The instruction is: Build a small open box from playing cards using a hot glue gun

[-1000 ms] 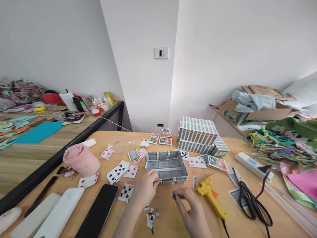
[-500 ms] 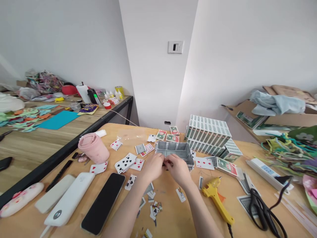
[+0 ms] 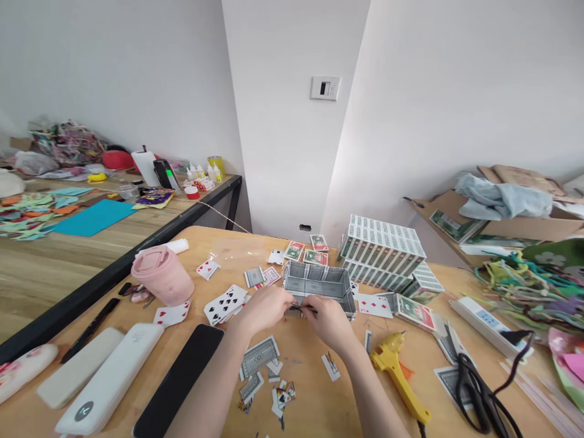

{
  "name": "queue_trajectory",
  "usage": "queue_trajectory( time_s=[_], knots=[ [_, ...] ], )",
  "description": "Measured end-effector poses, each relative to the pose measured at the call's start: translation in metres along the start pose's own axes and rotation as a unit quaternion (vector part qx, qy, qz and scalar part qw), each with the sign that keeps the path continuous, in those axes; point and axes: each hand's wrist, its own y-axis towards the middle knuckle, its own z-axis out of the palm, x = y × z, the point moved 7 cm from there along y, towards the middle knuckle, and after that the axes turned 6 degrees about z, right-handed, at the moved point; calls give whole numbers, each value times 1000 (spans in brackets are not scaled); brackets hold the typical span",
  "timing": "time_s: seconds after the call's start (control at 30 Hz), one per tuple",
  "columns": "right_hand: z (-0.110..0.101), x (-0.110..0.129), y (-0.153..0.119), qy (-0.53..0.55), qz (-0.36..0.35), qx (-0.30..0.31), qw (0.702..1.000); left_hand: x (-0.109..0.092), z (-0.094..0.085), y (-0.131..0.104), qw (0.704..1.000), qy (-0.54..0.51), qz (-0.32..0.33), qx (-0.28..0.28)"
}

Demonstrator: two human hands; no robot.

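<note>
A grey open box made of playing cards stands on the wooden table, its near wall partly behind both hands. My left hand is closed at the box's near left edge, fingertips pinched on something too small to make out. Just to its right, my right hand is also closed, its fingertips pinched at the same near edge. Cut card pieces and a grey-backed card lie on the table between my forearms.
A yellow glue gun, black scissors and a power strip lie at the right. Stacked card boxes stand behind. At the left are a pink cup, a black phone and a white power bank.
My left hand has moved left and slightly down, and a gap has opened between the hands. The view has shifted a little, and more of the grey-backed card shows.
</note>
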Motion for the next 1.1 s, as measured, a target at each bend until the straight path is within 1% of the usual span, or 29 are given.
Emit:
queue_trajectory(
  time_s=[0.2, 0.43, 0.77, 0.97, 1.1],
  knots=[
    [1, 0, -1, 5, 2, -3, 1000, -2, 2, 1, 999, -50, -1, 5],
    [4, 1, -1, 7, -9, -10, 1000, 1, 6, 4, 993, -119, -1, 15],
    [3, 1, -1, 20, -17, -17, 999, 10, 13, 8, 989, -142, -2, 34],
    [5, 1, 0, 23, -19, -24, 999, 12, 12, 8, 993, -119, -7, 29],
    [3, 2, -1, 37, -22, -34, 998, 8, 2, 5, 999, -51, -13, -9]
  ],
)
